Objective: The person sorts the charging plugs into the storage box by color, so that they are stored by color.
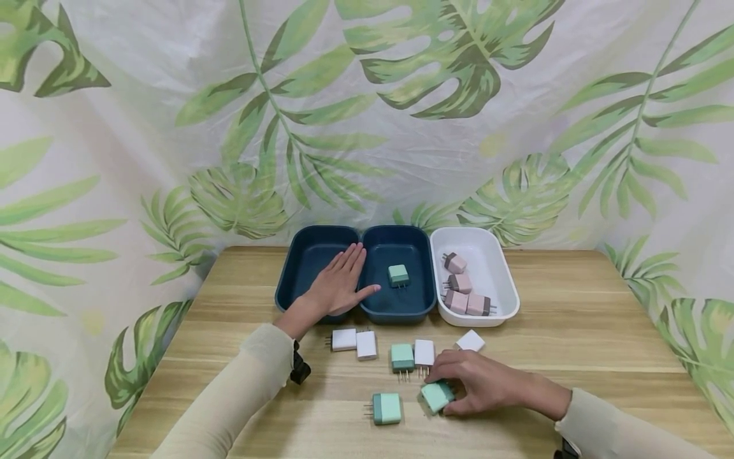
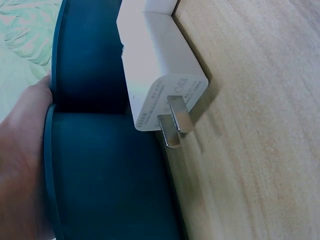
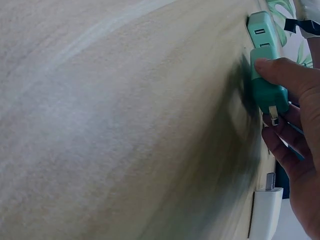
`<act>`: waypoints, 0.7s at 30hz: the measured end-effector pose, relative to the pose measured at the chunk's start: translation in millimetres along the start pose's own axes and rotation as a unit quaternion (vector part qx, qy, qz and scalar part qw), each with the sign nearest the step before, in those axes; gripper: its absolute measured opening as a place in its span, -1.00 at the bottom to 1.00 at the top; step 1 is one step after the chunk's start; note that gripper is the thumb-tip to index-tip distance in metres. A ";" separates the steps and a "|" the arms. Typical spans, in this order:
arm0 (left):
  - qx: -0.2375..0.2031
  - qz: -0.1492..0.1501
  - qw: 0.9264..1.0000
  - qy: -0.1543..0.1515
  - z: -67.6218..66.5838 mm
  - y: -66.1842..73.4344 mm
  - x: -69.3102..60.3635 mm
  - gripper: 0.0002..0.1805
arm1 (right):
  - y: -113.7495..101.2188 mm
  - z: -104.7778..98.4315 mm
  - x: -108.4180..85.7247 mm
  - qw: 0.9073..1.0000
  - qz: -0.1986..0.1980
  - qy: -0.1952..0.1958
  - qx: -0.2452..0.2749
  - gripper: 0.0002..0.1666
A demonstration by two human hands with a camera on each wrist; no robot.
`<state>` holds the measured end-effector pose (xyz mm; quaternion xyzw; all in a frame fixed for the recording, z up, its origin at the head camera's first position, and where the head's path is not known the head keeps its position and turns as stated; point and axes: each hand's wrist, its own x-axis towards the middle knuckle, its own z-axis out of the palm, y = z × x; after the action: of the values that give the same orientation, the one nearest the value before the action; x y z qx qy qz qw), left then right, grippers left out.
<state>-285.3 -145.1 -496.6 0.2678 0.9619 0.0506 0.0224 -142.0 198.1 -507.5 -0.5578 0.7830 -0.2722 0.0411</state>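
Our right hand pinches a two-tone green, blocky plastic charger at the wood-grained surface; our left hand lies straight-fingered across dark-blue rectangular trays. We judge the charger light, rigid, slightly slick, best held by its sides, clear of the metal prongs.

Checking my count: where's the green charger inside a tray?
In the head view, the green charger lies in the middle tray, right of the left hand and left of the white tray.

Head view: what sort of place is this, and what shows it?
Probably a staged tabletop workspace: a leaf-print cloth hangs behind a wooden table, which bears three trays and loose charger plugs.
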 end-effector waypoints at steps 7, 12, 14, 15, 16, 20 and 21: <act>0.000 0.002 1.000 0.004 1.8 0.0 0.0 0.09 | -0.7 -10.6 4.6 1.000 -0.004 0.015 0.016 -0.50; 0.005 0.000 1.000 0.000 2.3 0.6 0.0 0.10 | 0.7 -16.5 9.5 0.999 -0.022 0.032 0.009 -0.50; 0.008 -0.002 1.000 -0.003 2.4 1.0 0.4 0.10 | 1.1 -18.1 11.6 0.999 -0.024 0.038 0.012 -0.50; 0.009 -0.002 1.000 -0.004 2.6 0.9 0.6 0.10 | 1.2 -18.8 12.7 0.999 -0.021 0.040 0.018 -0.50; 0.010 -0.002 1.000 -0.004 2.7 0.7 0.9 0.10 | 1.4 -19.4 13.6 0.999 -0.019 0.043 0.021 -0.50; 0.014 -0.003 1.000 -0.003 2.6 -0.3 1.6 0.10 | 2.2 -22.2 16.9 0.998 -0.003 0.055 0.038 -0.50; 0.014 -0.003 1.000 -0.003 2.4 -0.4 1.5 0.10 | 2.2 -22.9 17.9 0.997 -0.001 0.059 0.042 -0.50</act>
<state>-286.6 -144.5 -499.1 0.2654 0.9632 0.0365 0.0214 -159.1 191.3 -484.8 -0.5395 0.7714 -0.3369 0.0178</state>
